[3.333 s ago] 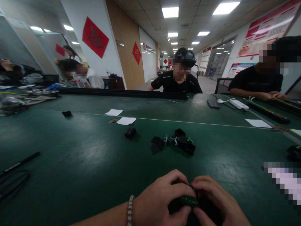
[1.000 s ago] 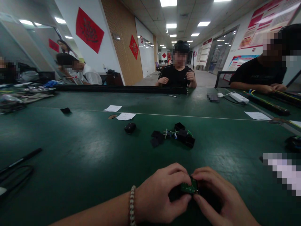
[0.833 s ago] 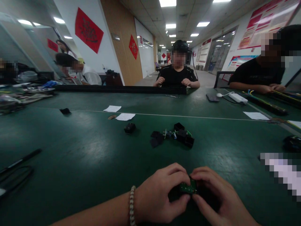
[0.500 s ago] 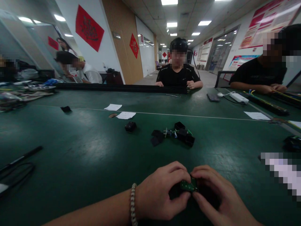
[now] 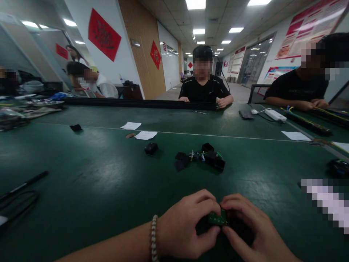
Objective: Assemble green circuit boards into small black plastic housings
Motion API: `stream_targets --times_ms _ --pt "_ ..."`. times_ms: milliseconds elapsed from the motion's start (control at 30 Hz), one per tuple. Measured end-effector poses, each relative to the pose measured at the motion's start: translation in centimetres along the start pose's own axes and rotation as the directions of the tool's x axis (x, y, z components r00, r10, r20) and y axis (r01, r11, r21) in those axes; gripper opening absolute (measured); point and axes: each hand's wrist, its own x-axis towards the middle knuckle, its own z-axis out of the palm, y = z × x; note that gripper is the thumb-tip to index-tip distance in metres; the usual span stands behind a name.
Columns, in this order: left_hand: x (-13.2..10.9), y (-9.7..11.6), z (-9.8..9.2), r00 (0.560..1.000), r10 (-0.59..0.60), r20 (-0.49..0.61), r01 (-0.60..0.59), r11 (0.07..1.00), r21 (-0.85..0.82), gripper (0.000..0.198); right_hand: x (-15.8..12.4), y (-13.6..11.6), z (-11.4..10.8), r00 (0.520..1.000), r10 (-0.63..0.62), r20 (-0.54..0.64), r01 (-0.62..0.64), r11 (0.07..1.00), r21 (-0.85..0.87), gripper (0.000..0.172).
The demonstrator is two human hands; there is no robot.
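Note:
A small green circuit board (image 5: 216, 219) is pinched between my two hands near the front of the table. My left hand (image 5: 191, 222), with a beaded bracelet at the wrist, grips its left side between thumb and fingers. On the right edge, the thumb and fingertips of my right hand (image 5: 249, 225) press against it. My fingers hide much of the board, and I cannot tell whether a dark part lies behind it. Ahead of my hands is a pile of black plastic housings (image 5: 214, 160), flat black pieces (image 5: 182, 161) and small boards with wires (image 5: 194, 155).
A black box (image 5: 151, 148) sits left of the pile, with paper sheets (image 5: 146, 135) behind it. A black cable (image 5: 20, 203) lies at left. Across the table, a person (image 5: 203, 87) sits behind a long black bar (image 5: 141, 103); another person (image 5: 300, 87) is at right.
Both hands stay on the circuit board with only a slight shift of the fingers. The whole view has moved a little. The parts on the table lie as before.

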Motion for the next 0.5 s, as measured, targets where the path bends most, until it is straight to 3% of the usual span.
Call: stream_targets --times_ms 500 --pt "-0.19 0.01 0.06 0.999 -0.023 0.032 0.022 0.999 0.026 0.032 0.04 0.01 -0.04 0.999 -0.049 -0.001 0.049 0.998 -0.033 0.036"
